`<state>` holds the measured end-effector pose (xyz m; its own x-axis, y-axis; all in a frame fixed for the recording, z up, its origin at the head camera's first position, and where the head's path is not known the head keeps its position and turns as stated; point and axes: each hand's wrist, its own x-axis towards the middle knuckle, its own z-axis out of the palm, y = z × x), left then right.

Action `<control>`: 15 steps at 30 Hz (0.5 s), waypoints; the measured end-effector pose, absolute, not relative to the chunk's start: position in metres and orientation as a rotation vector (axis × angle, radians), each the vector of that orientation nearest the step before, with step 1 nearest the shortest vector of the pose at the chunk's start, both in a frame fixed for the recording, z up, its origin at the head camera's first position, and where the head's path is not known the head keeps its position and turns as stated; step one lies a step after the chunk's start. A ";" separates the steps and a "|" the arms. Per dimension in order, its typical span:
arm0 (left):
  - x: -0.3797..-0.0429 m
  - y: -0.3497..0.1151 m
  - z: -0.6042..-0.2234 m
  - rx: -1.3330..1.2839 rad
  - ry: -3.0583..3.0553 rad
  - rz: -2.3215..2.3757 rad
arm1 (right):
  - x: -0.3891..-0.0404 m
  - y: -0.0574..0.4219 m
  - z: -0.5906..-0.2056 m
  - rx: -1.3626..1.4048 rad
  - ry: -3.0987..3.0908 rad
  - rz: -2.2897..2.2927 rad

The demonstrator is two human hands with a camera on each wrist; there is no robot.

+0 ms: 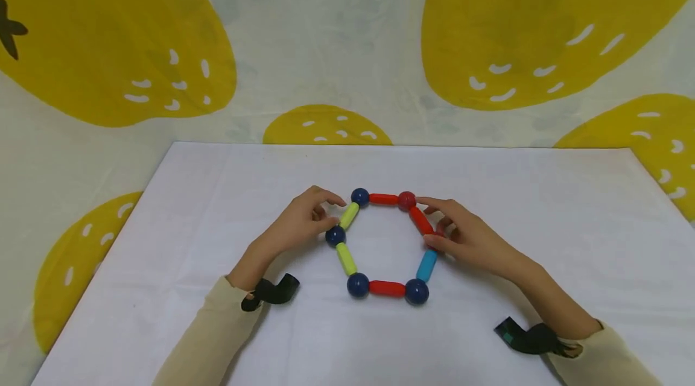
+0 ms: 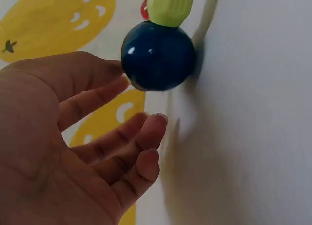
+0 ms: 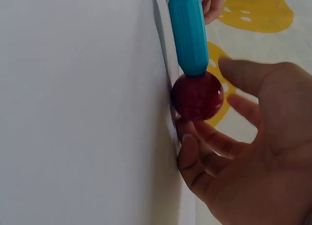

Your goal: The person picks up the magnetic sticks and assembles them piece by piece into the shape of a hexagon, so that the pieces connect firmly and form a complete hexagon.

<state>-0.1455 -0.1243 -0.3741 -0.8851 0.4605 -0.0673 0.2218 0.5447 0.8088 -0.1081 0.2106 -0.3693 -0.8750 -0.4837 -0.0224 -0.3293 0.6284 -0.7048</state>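
Observation:
A closed ring of magnetic balls and rods lies on the white table. My left hand (image 1: 301,217) is at its left corner, thumb tip right at a dark blue ball (image 1: 335,236), with the index finger reaching toward another blue ball (image 1: 360,197). Yellow-green rods (image 1: 346,259) join the balls on that side. On the other side, my right hand (image 1: 471,240) has its thumb overlapping the right-corner red ball (image 3: 197,96), while its index fingertip is at the upper red ball (image 1: 407,201). A light blue rod (image 1: 426,266) runs down from the right corner. Both hands' fingers are loosely bent.
Red rods form the ring's top (image 1: 383,199), upper right and bottom (image 1: 387,288) sides. The white table (image 1: 543,193) reaches back to a cloth (image 1: 336,42) printed with yellow fruit. Dark straps (image 1: 277,289) hang at both wrists.

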 end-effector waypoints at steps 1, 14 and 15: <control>-0.144 -0.128 -0.371 0.621 2.520 1.192 | -0.106 0.213 -0.368 -0.703 2.624 -1.059; -0.120 -0.136 -0.389 0.929 2.503 1.035 | -0.096 0.229 -0.381 -0.916 2.660 -1.047; -0.119 -0.135 -0.392 0.951 2.514 1.036 | -0.096 0.229 -0.382 -0.920 2.659 -1.035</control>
